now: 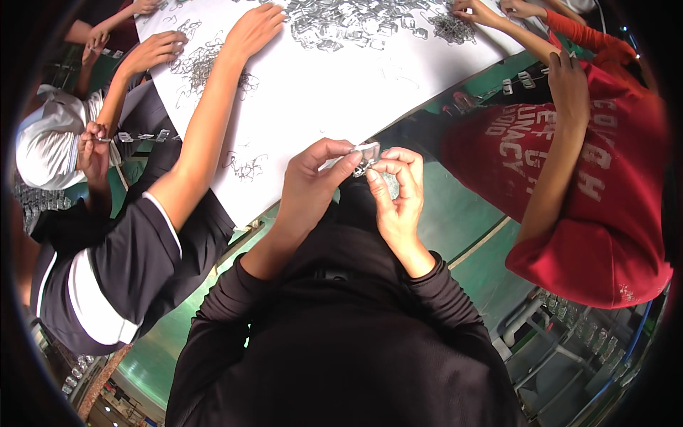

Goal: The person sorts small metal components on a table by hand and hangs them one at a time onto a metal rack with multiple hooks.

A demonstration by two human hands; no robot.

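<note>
In front of my chest, close to the near corner of the white table, a small clear, faceted-looking piece (368, 152) is held between both hands. My left hand (311, 178) pinches its left side between thumb and fingers. With thumb and bent fingers, my right hand (400, 193) grips its right and lower edge. Something small and shiny shows under the piece at my fingertips, too small to make out. Nearest on the table lies a loose scatter of thin bent wire hooks (245, 166), to the left of my left hand.
The white table (313, 107) carries a heap of clear pieces (341, 25) at its far side and wire-hook piles (199, 67) at left and far right. A person in black (142, 263) reaches across on my left; one in red (590, 192) sits close on my right.
</note>
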